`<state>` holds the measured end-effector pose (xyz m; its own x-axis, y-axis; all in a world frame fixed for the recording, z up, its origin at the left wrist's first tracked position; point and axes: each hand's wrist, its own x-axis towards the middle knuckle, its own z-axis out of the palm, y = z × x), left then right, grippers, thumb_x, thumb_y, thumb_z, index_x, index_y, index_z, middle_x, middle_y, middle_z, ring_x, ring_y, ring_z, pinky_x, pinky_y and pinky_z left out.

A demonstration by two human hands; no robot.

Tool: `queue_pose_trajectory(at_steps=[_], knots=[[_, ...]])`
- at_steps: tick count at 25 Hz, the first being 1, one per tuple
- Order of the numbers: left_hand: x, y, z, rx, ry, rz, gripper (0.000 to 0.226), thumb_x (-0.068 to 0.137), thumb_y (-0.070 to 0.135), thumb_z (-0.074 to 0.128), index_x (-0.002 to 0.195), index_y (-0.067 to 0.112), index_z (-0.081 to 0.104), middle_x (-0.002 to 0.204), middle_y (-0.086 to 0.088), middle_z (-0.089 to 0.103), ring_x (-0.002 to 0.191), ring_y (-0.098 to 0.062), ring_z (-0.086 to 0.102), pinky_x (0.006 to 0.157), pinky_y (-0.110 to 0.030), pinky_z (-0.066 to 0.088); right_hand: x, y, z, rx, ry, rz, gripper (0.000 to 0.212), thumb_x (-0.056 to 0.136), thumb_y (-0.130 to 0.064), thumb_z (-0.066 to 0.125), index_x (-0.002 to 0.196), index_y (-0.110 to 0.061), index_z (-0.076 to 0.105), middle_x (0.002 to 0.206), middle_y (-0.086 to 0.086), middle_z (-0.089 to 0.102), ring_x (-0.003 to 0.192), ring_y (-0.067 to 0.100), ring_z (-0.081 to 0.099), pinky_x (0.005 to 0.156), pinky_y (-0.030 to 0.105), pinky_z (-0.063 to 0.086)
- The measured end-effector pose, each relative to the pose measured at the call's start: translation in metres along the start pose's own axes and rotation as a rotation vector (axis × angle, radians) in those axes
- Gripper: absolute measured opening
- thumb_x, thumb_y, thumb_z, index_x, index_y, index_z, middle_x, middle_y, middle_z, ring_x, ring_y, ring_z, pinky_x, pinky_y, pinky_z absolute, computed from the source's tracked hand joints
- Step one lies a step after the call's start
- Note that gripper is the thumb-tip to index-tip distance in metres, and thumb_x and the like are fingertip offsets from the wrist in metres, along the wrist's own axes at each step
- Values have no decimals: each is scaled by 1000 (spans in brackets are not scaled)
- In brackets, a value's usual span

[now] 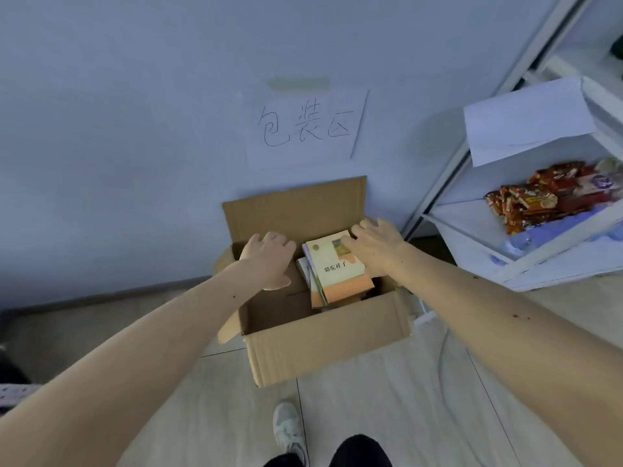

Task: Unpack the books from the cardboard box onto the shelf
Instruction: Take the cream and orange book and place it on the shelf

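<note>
An open cardboard box (323, 345) stands on the floor against the wall, its back flap upright. Inside, at the right, lies a stack of books; the top book (332, 264) has a cream and orange cover with dark lettering. My right hand (374, 247) lies palm down on the far right corner of that top book, fingers fairly straight. My left hand (269, 257) hovers over the box's left side, fingers bent downward and holding nothing that I can see. The white shelf (472, 227) stands to the right of the box.
A paper sign (305, 129) with handwritten characters hangs on the wall above the box. The shelf carries several red snack packets (553, 197) and a white sheet of paper (522, 119). My shoe (286, 429) is on the tiled floor just in front of the box.
</note>
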<state>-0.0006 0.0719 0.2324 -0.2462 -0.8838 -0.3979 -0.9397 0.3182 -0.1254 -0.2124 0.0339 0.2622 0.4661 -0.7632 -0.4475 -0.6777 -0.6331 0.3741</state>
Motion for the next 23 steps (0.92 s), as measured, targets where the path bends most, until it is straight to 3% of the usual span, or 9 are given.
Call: queue_pose_trajectory(at_steps=[7, 13, 16, 19, 23], knots=[[136, 22, 73, -108, -238, -37, 67, 88, 43, 62, 145, 16, 38, 149, -7, 43, 139, -27, 37, 111, -43, 36, 140, 58, 91, 43, -143, -135, 63, 88, -34, 64, 142, -18, 36, 137, 7, 45, 126, 24, 41, 90, 39, 39], [217, 40, 156, -221, -387, -121, 63, 92, 42, 59, 144, 15, 38, 145, -8, 45, 135, -28, 41, 107, -42, 40, 245, 56, 186, 120, -230, -188, 69, 88, -31, 63, 147, -17, 29, 139, 7, 45, 126, 26, 42, 80, 37, 37], [249, 53, 201, -300, -453, -140, 63, 90, 47, 60, 141, 15, 41, 135, -7, 50, 125, -27, 48, 97, -41, 46, 284, 43, 238, 323, -283, -68, 75, 87, -42, 64, 146, -12, 27, 141, 10, 43, 125, 30, 43, 82, 39, 40], [274, 68, 241, -483, -521, -209, 73, 83, 63, 62, 137, 16, 43, 122, -3, 55, 110, -24, 58, 78, -38, 49, 311, 31, 281, 556, -307, 136, 96, 86, -57, 62, 149, -3, 14, 142, 15, 38, 127, 32, 42, 91, 42, 43], [297, 82, 275, -754, -528, -311, 83, 73, 71, 67, 131, 15, 49, 107, 2, 60, 95, -18, 61, 77, -35, 55, 334, 17, 320, 775, -317, 307, 112, 85, -68, 53, 154, -5, -9, 144, 18, 36, 123, 35, 49, 90, 40, 44]])
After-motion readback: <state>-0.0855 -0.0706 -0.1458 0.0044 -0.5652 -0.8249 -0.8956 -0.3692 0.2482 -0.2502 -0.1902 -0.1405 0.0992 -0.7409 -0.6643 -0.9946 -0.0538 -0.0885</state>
